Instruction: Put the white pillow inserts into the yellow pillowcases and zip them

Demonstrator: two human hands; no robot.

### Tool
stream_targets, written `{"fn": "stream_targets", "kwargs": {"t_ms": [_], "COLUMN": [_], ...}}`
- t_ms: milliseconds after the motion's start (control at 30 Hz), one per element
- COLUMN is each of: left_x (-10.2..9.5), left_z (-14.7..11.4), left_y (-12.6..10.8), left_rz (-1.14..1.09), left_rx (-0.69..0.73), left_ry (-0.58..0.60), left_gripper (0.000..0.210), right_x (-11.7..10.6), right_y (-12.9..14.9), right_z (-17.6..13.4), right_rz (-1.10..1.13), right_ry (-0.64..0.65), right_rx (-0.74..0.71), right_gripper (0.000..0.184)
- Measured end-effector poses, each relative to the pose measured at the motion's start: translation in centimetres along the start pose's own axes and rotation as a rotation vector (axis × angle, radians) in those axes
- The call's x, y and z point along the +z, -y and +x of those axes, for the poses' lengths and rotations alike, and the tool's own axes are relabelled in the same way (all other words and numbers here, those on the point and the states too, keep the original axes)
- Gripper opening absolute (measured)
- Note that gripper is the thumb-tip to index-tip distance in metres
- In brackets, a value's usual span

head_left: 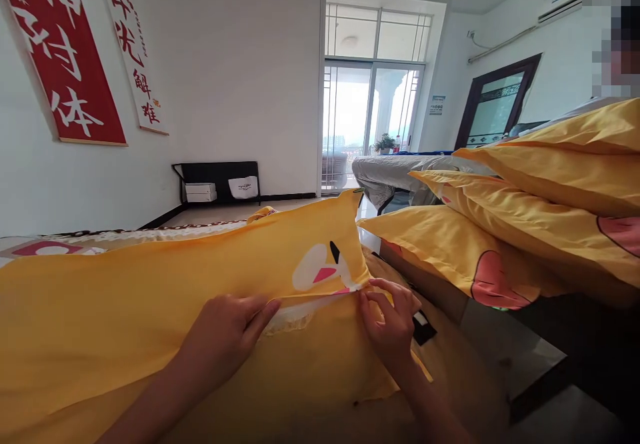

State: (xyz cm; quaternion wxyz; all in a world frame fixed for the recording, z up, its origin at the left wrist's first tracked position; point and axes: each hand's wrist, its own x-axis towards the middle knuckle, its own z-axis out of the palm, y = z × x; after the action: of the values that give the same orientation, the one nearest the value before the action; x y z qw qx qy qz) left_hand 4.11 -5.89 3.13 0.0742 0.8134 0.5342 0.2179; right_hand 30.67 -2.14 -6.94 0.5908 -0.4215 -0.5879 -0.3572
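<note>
A yellow pillowcase [215, 257] with a white, pink and black cartoon print lies spread out in front of me. My left hand [227, 327] pinches its near edge between thumb and fingers. At the right end of the same edge, my right hand [387, 317] closes its fingertips on the cloth near the corner. Between the hands the edge is drawn fairly straight, and a strip of white lining shows below it. More yellow cloth hangs toward me under both hands.
Several yellow pillows [540, 211] are stacked at the right, one with a red carrot-like print. A person's head is partly in view behind them. A plastic-covered table [400, 171] stands farther back before glass doors [373, 111]. A black rack [220, 181] sits by the wall.
</note>
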Motion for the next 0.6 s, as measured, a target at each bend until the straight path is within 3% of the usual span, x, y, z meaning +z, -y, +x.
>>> {"fn": "stream_targets", "kwargs": {"t_ms": [367, 500, 600], "left_x": [-0.3, -0.2, 0.1], "left_z": [0.1, 0.3, 0.4], "left_y": [0.2, 0.4, 0.6], "left_rz": [-0.111, -0.147, -0.108], "left_rx": [-0.009, -0.024, -0.037], "left_ry": [0.037, 0.016, -0.019], "left_gripper": [0.055, 0.054, 0.054], "right_x": [0.7, 0.6, 0.7], "right_y": [-4.5, -4.3, -3.2], "right_z": [0.9, 0.8, -0.3], "right_rz": [-0.069, 0.015, 0.047], "right_ry": [0.13, 0.209, 0.18], "right_rx": [-0.029, 0.021, 0.069], "right_gripper": [0.018, 0.021, 0.02]}}
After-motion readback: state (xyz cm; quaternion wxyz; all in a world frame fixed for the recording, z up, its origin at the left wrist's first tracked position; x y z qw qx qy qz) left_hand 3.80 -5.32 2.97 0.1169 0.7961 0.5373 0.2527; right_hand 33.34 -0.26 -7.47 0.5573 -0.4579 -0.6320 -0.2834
